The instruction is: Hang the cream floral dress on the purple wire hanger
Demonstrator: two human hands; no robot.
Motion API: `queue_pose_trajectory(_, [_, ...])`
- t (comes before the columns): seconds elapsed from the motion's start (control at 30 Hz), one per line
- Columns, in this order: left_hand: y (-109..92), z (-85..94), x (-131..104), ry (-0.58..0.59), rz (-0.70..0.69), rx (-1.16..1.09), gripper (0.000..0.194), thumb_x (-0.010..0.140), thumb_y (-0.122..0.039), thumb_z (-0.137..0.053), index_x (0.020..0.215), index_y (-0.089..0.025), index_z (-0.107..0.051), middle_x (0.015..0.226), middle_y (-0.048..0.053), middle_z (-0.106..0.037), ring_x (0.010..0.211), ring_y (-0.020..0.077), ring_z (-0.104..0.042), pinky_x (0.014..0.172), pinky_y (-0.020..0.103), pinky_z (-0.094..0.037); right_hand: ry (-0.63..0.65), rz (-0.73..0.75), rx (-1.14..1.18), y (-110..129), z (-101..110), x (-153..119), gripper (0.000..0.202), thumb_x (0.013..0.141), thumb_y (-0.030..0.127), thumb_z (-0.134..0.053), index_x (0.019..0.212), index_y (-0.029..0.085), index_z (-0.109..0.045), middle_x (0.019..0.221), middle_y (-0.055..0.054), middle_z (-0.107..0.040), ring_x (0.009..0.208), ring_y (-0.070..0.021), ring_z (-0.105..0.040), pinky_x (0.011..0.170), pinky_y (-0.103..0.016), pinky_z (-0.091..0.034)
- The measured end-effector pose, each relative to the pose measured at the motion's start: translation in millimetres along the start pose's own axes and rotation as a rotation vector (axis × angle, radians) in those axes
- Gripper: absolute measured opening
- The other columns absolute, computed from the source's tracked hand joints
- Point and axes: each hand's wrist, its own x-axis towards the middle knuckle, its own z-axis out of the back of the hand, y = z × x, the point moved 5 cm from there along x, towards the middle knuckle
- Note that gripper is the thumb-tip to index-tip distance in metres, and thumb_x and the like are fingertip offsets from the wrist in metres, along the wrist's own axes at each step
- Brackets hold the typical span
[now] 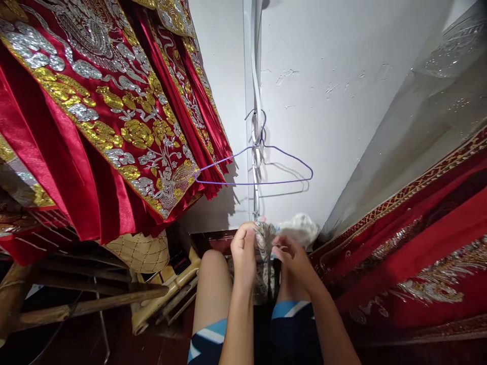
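A bunched, patterned grey and white cloth (pixel 262 238) lies between my knees, below the wall. My left hand (pixel 244 251) is closed on its left edge, thumb against the fingers. On the other side, my right hand (pixel 289 253) is curled at the cloth's right edge with fingertips bent inward; whether it grips the cloth is unclear. Above both hands a purple wire hanger (pixel 283 183) hangs by its hook from a pale strap (pixel 255 76) on the wall, with nothing on it.
Red garments with gold and silver sequins (pixel 133 126) hang at the left. More red embroidered fabric (pixel 429 263) under clear plastic is at the right. A bamboo chair (pixel 178 284) stands lower left, and a whitish bundle (pixel 302 228) lies by the wall.
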Motion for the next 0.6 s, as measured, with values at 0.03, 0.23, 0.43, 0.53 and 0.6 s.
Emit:
queue_pose_trajectory(0.03, [-6, -8.5, -3, 0.067, -0.034, 0.076, 0.026, 0.093, -0.042, -0.058, 0.086, -0.018, -0.065, 0.09, 0.006, -0.065, 0.1, 0.022, -0.065, 0.089, 0.03, -0.047, 0.083, 0.017, 0.052, 7, -5, -1, 0.033, 0.08, 0.052, -0.069, 0.092, 0.022, -0.065, 0.093, -0.005, -0.065, 0.088, -0.0215, -0.059, 0.081, -0.033, -0.049])
queue_pose_trajectory(0.23, [-34, -20.5, -1, 0.291, -0.072, 0.325, 0.024, 0.095, -0.039, -0.055, 0.107, -0.022, -0.067, 0.113, 0.009, -0.066, 0.119, 0.0243, -0.059, 0.101, 0.033, -0.043, 0.522, -0.141, 0.221, 35, -26, 5, 0.038, 0.072, 0.05, -0.078, 0.09, 0.02, -0.064, 0.079, -0.002, -0.061, 0.076, -0.0199, -0.058, 0.073, -0.034, -0.049])
queue_pose_trajectory(0.43, [-16, 9.7, -6, 0.773, 0.164, 0.876, 0.042, 0.093, -0.055, -0.05, 0.087, -0.017, -0.067, 0.085, 0.005, -0.07, 0.084, 0.0219, -0.064, 0.073, 0.027, -0.047, 0.49, 0.172, -0.16, 102, 0, 41, 0.026, 0.082, 0.037, -0.071, 0.075, 0.019, -0.054, 0.072, 0.003, -0.05, 0.066, -0.0124, -0.046, 0.062, -0.025, -0.038])
queue_pose_trajectory(0.53, [-18, 38.2, 7, 0.815, 0.146, 1.181, 0.046, 0.094, -0.055, -0.046, 0.077, -0.017, -0.065, 0.073, 0.003, -0.067, 0.071, 0.0204, -0.061, 0.068, 0.027, -0.043, 0.338, 0.309, -0.312, 127, 19, 69, 0.025, 0.085, 0.038, -0.068, 0.077, 0.019, -0.054, 0.074, 0.001, -0.053, 0.07, -0.0147, -0.05, 0.061, -0.025, -0.038])
queue_pose_trajectory(0.6, [-33, 54.9, 25, 0.777, 0.1, 1.401, 0.046, 0.094, -0.054, -0.044, 0.076, -0.018, -0.065, 0.071, 0.005, -0.067, 0.071, 0.0229, -0.061, 0.072, 0.032, -0.043, 0.162, 0.467, -0.355, 137, 28, 93, 0.029, 0.084, 0.041, -0.068, 0.073, 0.02, -0.051, 0.072, 0.001, -0.052, 0.07, -0.0152, -0.049, 0.062, -0.026, -0.038])
